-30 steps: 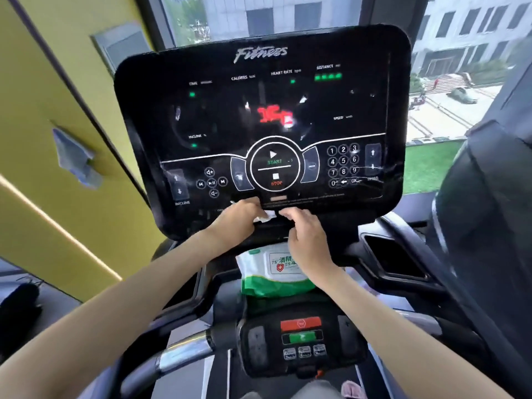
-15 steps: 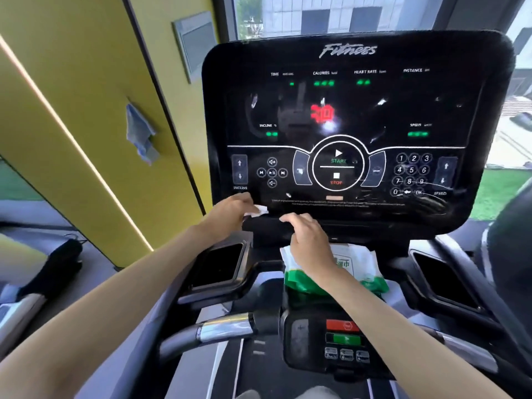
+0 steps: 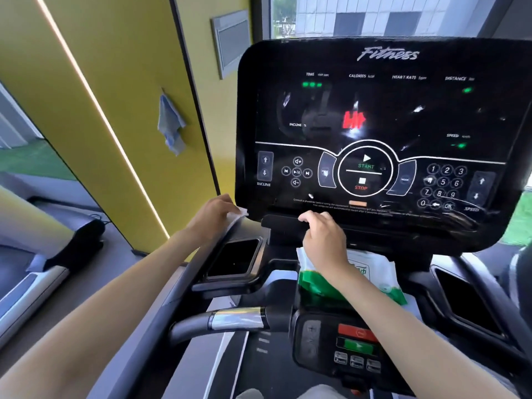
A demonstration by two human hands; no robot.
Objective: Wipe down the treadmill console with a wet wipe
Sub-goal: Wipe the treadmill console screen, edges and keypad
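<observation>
The black treadmill console [image 3: 383, 133] fills the upper right, lit with green and red displays and marked with START and STOP. My left hand [image 3: 214, 216] is shut on a white wet wipe [image 3: 236, 215] at the console's lower left corner. My right hand [image 3: 324, 240] hovers over the ledge below the console with fingers loosely curled, holding nothing. Under its wrist lies a green and white pack of wet wipes [image 3: 371, 279], partly hidden by my forearm.
A yellow wall [image 3: 121, 90] with a blue cloth [image 3: 170, 125] hanging on it stands to the left. Black cup holders [image 3: 234, 259] flank the console base. A handlebar [image 3: 230, 319] and a small control panel [image 3: 349, 345] sit below. A window lies behind.
My left hand has carried the wipe leftward from under the console's middle to its lower left corner. My right hand let go of the wipe and stayed near the middle. The view swung left.
</observation>
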